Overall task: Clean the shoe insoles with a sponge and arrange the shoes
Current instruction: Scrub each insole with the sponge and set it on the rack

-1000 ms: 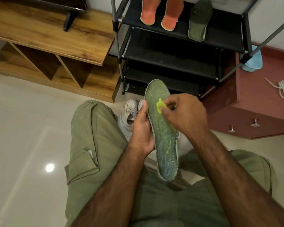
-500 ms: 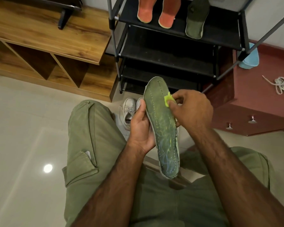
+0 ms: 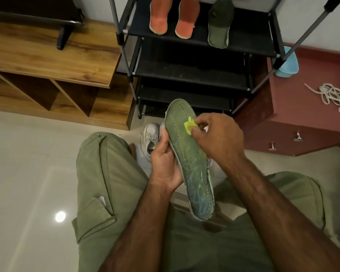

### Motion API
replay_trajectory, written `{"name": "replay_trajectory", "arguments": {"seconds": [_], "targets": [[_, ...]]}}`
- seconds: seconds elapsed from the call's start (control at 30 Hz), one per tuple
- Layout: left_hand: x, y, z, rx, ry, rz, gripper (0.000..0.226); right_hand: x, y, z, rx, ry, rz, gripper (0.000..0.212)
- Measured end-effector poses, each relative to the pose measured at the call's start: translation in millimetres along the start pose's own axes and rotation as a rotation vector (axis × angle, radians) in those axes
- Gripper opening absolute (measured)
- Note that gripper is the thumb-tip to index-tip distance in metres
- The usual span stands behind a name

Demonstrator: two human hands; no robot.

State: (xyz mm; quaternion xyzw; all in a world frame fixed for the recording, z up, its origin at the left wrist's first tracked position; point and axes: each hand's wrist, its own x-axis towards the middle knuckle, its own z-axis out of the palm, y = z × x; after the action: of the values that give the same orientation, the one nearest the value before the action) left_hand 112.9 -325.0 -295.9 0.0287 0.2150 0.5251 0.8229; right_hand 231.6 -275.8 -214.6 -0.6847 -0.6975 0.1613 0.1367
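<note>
I have the green insole (image 3: 186, 154) up in front of me. My left hand (image 3: 165, 163) grips its left edge at mid-length, thumb lying up along the rim and fingers tucked behind where I can't see them. My right hand (image 3: 218, 140) pinches a small yellow-green sponge (image 3: 189, 127) between thumb and curled fingers and presses it on the insole's right side near the toe. Most of the sponge is buried under the fingertips.

The insole's long axis runs away from me, rounded toe far, heel near and leaning slightly right. The heel end carries pale scribbled marks.

Just beyond my left thumb one white shoe (image 3: 150, 138) stands on the floor. A sliver beside it may be a second, but the insole covers it.

Past both hands is a black shoe rack (image 3: 185, 75). On its top tier I count three insoles: two orange insoles (image 3: 158, 16) side by side and one dark green insole (image 3: 219, 26), all with their far ends cut off by the frame.

Right of my right hand sits a maroon cabinet (image 3: 302, 118) with a tangle of white cord (image 3: 336, 97) and a blue container (image 3: 288, 63), partly hidden by a rack pole.
</note>
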Motion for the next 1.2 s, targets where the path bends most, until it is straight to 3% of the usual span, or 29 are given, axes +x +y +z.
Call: {"name": "replay_trajectory", "arguments": {"seconds": [0.07, 0.23, 0.33, 0.37, 0.5, 0.63, 0.8, 0.93, 1.1, 1.2], "targets": [[1.0, -1.5, -1.7, 0.003, 0.002, -0.009, 0.072, 2.9, 3.2, 1.1, -0.011, 0.070, 0.034, 0.019], [-0.3, -2.1, -5.9, -0.026, 0.015, -0.005, 0.070, -4.3, -5.7, 2.5, 0.057, -0.209, -0.129, 0.013], [-0.9, -2.1, -2.6, -0.015, 0.015, -0.013, 0.070, -1.8, -3.7, 1.7, 0.086, -0.052, -0.081, 0.016], [-1.0, -2.2, -3.0, -0.022, 0.016, -0.014, 0.069, -2.5, -5.8, 2.2, 0.110, -0.072, -0.089, 0.015], [-1.3, -3.3, -5.0, -0.061, 0.024, -0.024, 0.069, -5.6, -14.4, -0.4, 0.090, -0.337, -0.198, 0.010], [1.1, -4.1, -4.5, -0.026, 0.049, -0.046, 0.074, 1.4, -12.9, -5.7, -0.019, -0.113, -0.112, 0.016], [1.0, -4.2, -9.8, -0.048, 0.055, -0.047, 0.074, -2.2, -17.3, -2.1, 0.042, -0.363, -0.177, 0.007], [0.5, -4.1, -4.5, 0.003, 0.055, -0.047, 0.072, 1.5, -10.8, -4.9, -0.041, -0.162, -0.094, 0.013], [-3.0, -0.8, -0.6, -0.012, 0.039, -0.060, 0.072, -1.5, -11.5, -0.8, 0.094, -0.318, -0.142, 0.005], [-6.4, -1.1, 11.1, 0.037, 0.024, -0.096, 0.071, 11.2, -7.5, -6.4, 0.033, -0.103, -0.028, 0.011]]}}
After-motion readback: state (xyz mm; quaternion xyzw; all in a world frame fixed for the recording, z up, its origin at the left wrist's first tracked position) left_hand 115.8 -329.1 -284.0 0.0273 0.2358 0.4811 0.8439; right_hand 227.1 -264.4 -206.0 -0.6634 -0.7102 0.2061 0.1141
